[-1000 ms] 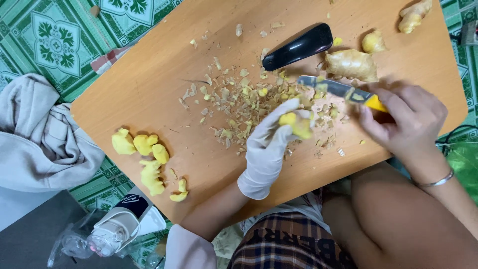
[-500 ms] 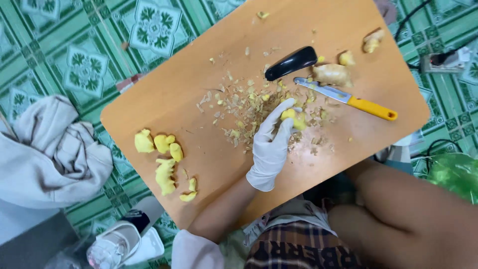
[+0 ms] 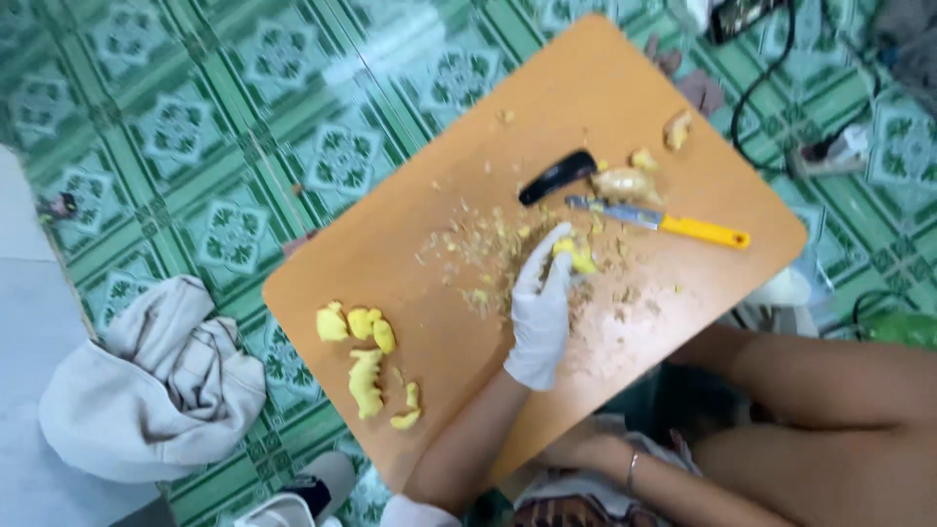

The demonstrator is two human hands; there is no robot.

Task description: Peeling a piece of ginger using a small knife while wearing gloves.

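Grip: gloved left hand [image 3: 540, 314] pinches peeled ginger piece [image 3: 576, 258] | right hand [image 3: 566, 454] off board, state unclear | ginger: light, firm, slippery; hold by knobby ends | knife [image 3: 664, 222] lies free

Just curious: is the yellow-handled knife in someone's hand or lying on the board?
Lying flat on the wooden board: the knife rests untouched.

Probably a home: green patterned floor tiles [image 3: 244, 146].

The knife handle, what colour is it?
Yellow. The knife handle lies on the orange board, clearest in the head view.
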